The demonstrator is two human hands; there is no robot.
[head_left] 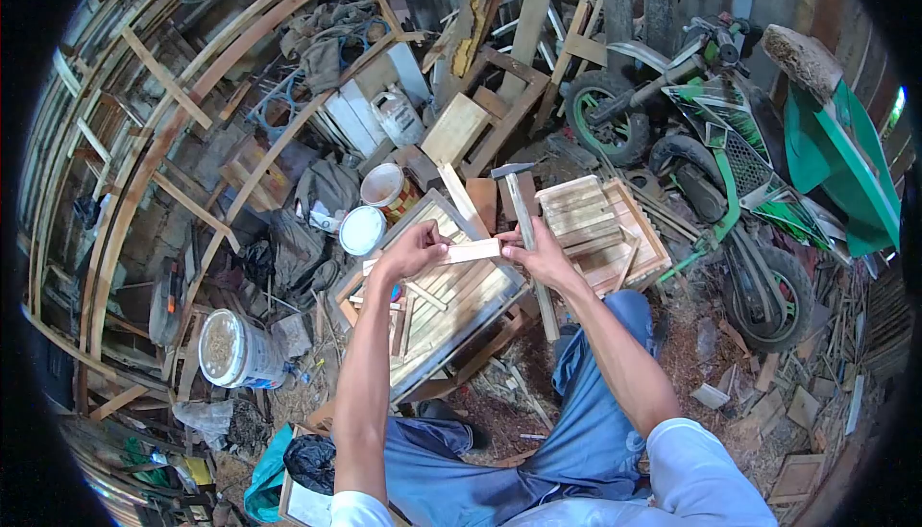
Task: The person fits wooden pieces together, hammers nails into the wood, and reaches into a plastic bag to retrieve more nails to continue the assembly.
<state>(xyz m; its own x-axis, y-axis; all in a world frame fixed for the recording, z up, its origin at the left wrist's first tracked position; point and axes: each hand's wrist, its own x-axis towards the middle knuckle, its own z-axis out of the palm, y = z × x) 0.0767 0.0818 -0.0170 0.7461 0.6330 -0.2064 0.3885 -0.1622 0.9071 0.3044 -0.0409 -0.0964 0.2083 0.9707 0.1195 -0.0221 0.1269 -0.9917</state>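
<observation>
A short pale wooden strip [471,251] is held level between my two hands. My left hand [413,248] is closed around its left end. My right hand [540,254] pinches the right end and also grips a hammer [523,208], whose metal head points up and away from me and whose wooden handle runs down past the palm. Under my hands is a low slatted wooden work surface [451,311] with a grey edge. Thin wood pieces [425,294] lie on it.
A slatted wooden panel [629,263] sits to the right. Beyond it stands a green motorbike [715,157]. White buckets [240,349] and a white lid [362,230] are on the left, near a curved wooden frame [206,75]. Scraps and sawdust cover the floor.
</observation>
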